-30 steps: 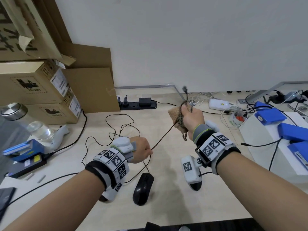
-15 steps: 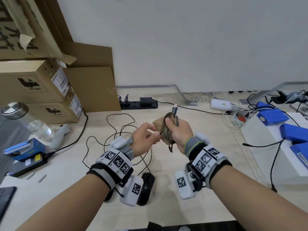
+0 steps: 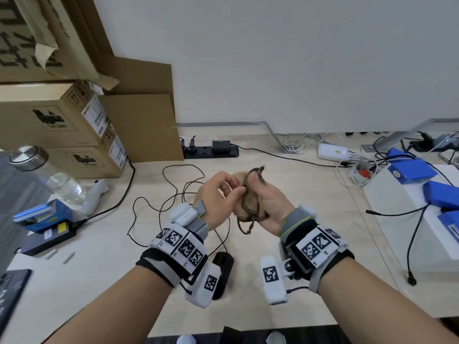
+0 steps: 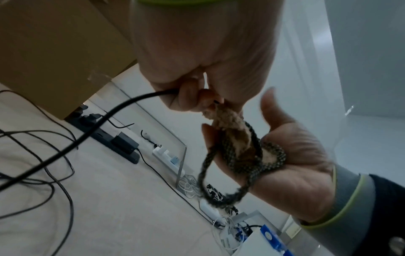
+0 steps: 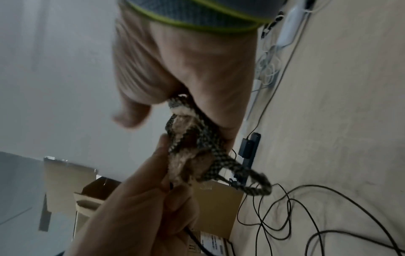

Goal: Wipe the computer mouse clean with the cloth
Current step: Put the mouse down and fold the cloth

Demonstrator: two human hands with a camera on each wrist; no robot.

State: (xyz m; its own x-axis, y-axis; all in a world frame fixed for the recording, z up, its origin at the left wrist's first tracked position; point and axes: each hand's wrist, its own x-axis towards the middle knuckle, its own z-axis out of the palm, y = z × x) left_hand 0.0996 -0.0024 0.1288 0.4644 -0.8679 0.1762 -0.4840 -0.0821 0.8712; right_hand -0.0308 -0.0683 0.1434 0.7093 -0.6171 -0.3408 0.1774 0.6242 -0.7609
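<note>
A black computer mouse [image 3: 223, 268] lies on the desk near the front, partly hidden behind my left wrist's camera. Its thin black cable [image 3: 173, 194] loops over the desk and rises into my left hand [image 3: 224, 192], whose fingers pinch the cable [image 4: 136, 102] right beside the cloth. My right hand [image 3: 264, 197] grips a bunched tan cloth [image 3: 239, 177] with a speckled braided edge loop [image 3: 248, 219] hanging below it. In the right wrist view the cloth [image 5: 188, 155] sits between my palm and thumb. Both hands are held together above the desk's middle.
Cardboard boxes [image 3: 62, 125] are stacked at the back left, with a black power strip [image 3: 211, 152] along the wall. A water bottle [image 3: 49, 175] and blue items stand at the left. On a white tray [image 3: 397, 219] at the right lie blue packs [image 3: 412, 170] and loose cables.
My right hand came down and leftward with the cloth, sliding along the cable. My left hand rose from the desk to meet it. The mouse stayed put.
</note>
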